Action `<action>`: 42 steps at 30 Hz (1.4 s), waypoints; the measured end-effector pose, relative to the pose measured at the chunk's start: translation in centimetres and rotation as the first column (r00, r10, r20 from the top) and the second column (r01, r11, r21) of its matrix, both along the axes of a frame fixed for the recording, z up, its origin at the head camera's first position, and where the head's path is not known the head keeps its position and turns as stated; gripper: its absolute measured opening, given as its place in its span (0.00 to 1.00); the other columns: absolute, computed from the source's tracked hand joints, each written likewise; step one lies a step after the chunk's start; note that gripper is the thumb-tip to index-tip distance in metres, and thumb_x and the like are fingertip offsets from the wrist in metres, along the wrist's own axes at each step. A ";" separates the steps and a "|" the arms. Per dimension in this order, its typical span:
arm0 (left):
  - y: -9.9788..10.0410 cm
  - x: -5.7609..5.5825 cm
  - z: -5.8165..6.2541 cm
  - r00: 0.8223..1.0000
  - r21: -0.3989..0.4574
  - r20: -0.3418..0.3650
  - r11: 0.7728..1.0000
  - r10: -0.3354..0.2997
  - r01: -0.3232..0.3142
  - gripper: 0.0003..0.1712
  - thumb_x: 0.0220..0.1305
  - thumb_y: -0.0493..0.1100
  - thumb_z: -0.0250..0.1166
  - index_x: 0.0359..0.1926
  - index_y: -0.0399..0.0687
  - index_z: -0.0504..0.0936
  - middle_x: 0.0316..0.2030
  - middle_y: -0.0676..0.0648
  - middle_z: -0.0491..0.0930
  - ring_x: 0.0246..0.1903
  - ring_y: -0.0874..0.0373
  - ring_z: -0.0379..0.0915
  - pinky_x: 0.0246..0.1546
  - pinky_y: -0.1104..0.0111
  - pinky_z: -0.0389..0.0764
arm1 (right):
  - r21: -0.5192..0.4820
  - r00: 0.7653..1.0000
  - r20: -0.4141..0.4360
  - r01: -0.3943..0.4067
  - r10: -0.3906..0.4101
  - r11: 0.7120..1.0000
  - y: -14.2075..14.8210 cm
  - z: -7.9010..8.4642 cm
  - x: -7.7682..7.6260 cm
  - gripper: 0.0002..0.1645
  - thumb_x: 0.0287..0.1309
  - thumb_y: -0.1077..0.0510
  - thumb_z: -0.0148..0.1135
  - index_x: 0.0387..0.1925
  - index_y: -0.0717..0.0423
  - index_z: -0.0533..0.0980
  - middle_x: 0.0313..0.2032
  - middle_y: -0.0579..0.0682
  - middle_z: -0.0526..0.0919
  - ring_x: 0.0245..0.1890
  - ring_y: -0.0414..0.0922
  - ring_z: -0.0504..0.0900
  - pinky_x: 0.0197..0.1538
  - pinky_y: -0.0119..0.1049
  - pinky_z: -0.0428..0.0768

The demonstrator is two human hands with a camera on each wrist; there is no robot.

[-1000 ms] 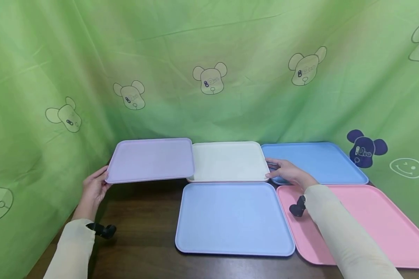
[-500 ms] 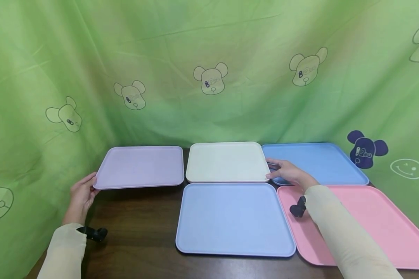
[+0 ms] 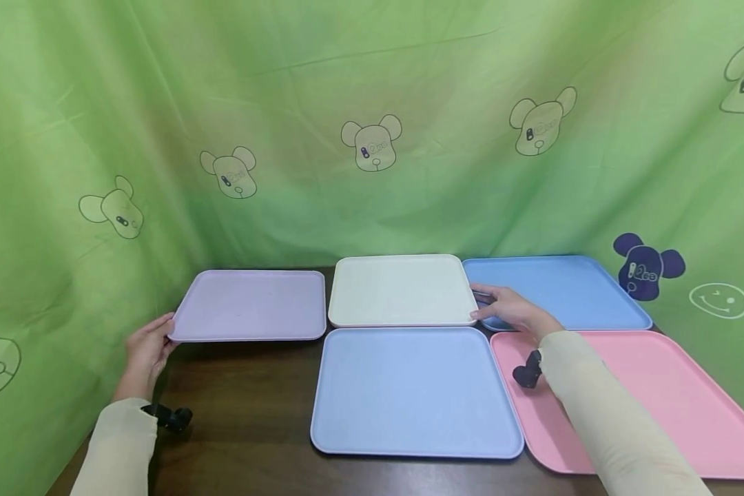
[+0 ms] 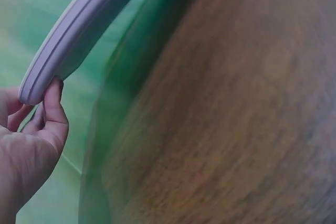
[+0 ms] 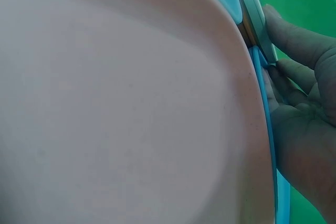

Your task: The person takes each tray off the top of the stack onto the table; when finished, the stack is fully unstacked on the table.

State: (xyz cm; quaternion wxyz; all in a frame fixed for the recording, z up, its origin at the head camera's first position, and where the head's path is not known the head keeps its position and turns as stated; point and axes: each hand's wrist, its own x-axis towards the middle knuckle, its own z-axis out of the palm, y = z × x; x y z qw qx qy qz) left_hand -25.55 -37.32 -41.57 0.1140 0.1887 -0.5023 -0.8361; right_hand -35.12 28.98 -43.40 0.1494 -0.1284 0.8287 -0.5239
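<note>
In the head view my left hand (image 3: 149, 348) grips the left edge of a purple tray (image 3: 254, 303). The left wrist view shows my thumb and fingers pinching its rim (image 4: 58, 40), with the tray held a little above the table. My right hand (image 3: 505, 306) holds the right edge of a white tray (image 3: 403, 289), which lies just right of the purple one. Seen from the right wrist, the thumb (image 5: 294, 35) lies against the white tray's rim (image 5: 252, 11); some fingertips are hidden.
A light blue tray (image 3: 415, 393) lies in front of the white one. A darker blue tray (image 3: 564, 286) is at the back right, with a pink tray (image 3: 669, 399) before it under my right forearm. Brown table (image 3: 242, 413) shows at front left. Green curtain (image 3: 285, 89) hangs behind.
My left hand has moved left and down with the purple tray, which no longer overlaps the white tray and now sits lower, closer to level. My right hand has stayed at the white tray.
</note>
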 end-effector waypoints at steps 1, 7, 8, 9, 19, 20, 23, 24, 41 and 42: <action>0.1 0.0 -0.1 1.000 -0.019 -0.001 1.000 -0.003 0.003 0.23 0.67 0.27 0.55 0.21 0.52 0.87 0.24 0.53 0.83 0.25 0.64 0.80 0.27 0.74 0.81 | -0.001 1.000 0.001 0.003 -0.003 1.000 0.0 0.1 0.0 0.52 0.55 0.66 0.67 0.72 0.72 0.47 0.68 0.73 0.55 0.69 0.65 0.53 0.68 0.51 0.57; 0.3 -0.2 -0.7 1.000 -0.083 0.001 0.997 -0.009 0.009 0.21 0.68 0.31 0.57 0.21 0.53 0.85 0.25 0.55 0.82 0.27 0.67 0.79 0.32 0.76 0.81 | -0.011 1.000 0.005 0.008 -0.008 1.000 -0.1 0.1 0.0 0.51 0.55 0.66 0.66 0.72 0.72 0.48 0.69 0.72 0.54 0.70 0.64 0.52 0.67 0.50 0.58; 0.3 -0.2 -0.8 1.000 -0.090 0.002 0.996 -0.008 0.008 0.21 0.68 0.32 0.56 0.20 0.53 0.85 0.25 0.56 0.82 0.28 0.67 0.79 0.32 0.76 0.81 | -0.008 1.000 0.005 0.006 -0.006 1.000 -0.1 0.1 0.0 0.50 0.55 0.66 0.66 0.72 0.72 0.48 0.69 0.72 0.54 0.70 0.64 0.52 0.67 0.51 0.58; 0.3 -0.2 -0.9 1.000 -0.107 0.001 0.994 -0.011 0.011 0.22 0.69 0.31 0.56 0.21 0.54 0.84 0.25 0.56 0.82 0.28 0.68 0.78 0.33 0.76 0.81 | -0.006 1.000 0.005 0.005 -0.005 1.000 -0.2 0.0 0.0 0.50 0.55 0.66 0.66 0.72 0.72 0.48 0.69 0.72 0.54 0.70 0.64 0.52 0.67 0.51 0.58; 0.7 -0.5 -1.1 0.997 -0.186 0.046 0.980 -0.065 0.073 0.27 0.61 0.23 0.60 0.61 0.39 0.74 0.37 0.50 0.79 0.29 0.68 0.80 0.44 0.75 0.79 | 0.013 1.000 0.013 0.011 -0.012 1.000 -0.2 0.2 0.1 0.52 0.55 0.65 0.67 0.73 0.70 0.47 0.69 0.72 0.54 0.70 0.65 0.52 0.68 0.52 0.56; 0.7 -0.6 -1.0 0.995 -0.198 0.057 0.976 -0.080 0.090 0.32 0.62 0.22 0.58 0.67 0.35 0.66 0.45 0.43 0.77 0.29 0.69 0.80 0.45 0.75 0.78 | 0.011 1.000 0.010 0.008 -0.008 1.000 -0.2 0.3 0.1 0.52 0.55 0.65 0.67 0.73 0.70 0.46 0.69 0.72 0.54 0.69 0.65 0.52 0.68 0.52 0.56; 0.8 -0.7 -1.2 0.989 -0.248 0.075 0.958 -0.127 0.141 0.41 0.62 0.21 0.57 0.73 0.31 0.49 0.66 0.31 0.56 0.32 0.73 0.77 0.49 0.76 0.75 | 0.021 1.000 0.006 0.006 -0.006 1.000 -0.2 0.2 0.0 0.52 0.55 0.64 0.68 0.72 0.70 0.46 0.68 0.73 0.54 0.69 0.65 0.52 0.68 0.53 0.55; 0.7 -0.7 -1.3 0.987 -0.266 0.078 0.951 -0.143 0.159 0.42 0.63 0.21 0.56 0.73 0.32 0.47 0.70 0.32 0.48 0.34 0.74 0.76 0.50 0.76 0.74 | 0.026 1.000 0.006 0.007 -0.007 1.000 -0.2 0.2 0.0 0.52 0.55 0.64 0.68 0.73 0.70 0.47 0.68 0.72 0.54 0.69 0.65 0.52 0.68 0.53 0.55; 1.1 -1.5 -2.4 0.965 -0.752 0.231 0.606 -0.123 0.257 0.46 0.58 0.31 0.67 0.71 0.26 0.51 0.70 0.29 0.52 0.69 0.38 0.49 0.66 0.52 0.58 | 0.037 1.000 0.013 0.014 -0.014 0.999 0.0 0.1 0.0 0.53 0.55 0.63 0.68 0.73 0.69 0.47 0.69 0.72 0.54 0.70 0.65 0.52 0.68 0.53 0.55; 1.2 -1.6 -2.4 0.966 -0.755 0.231 0.604 -0.118 0.254 0.46 0.59 0.31 0.67 0.71 0.26 0.51 0.70 0.29 0.52 0.68 0.37 0.50 0.66 0.52 0.59 | 0.031 1.000 0.017 0.020 -0.021 0.999 -0.1 0.1 0.0 0.53 0.55 0.63 0.68 0.73 0.68 0.47 0.69 0.71 0.54 0.70 0.64 0.52 0.69 0.53 0.55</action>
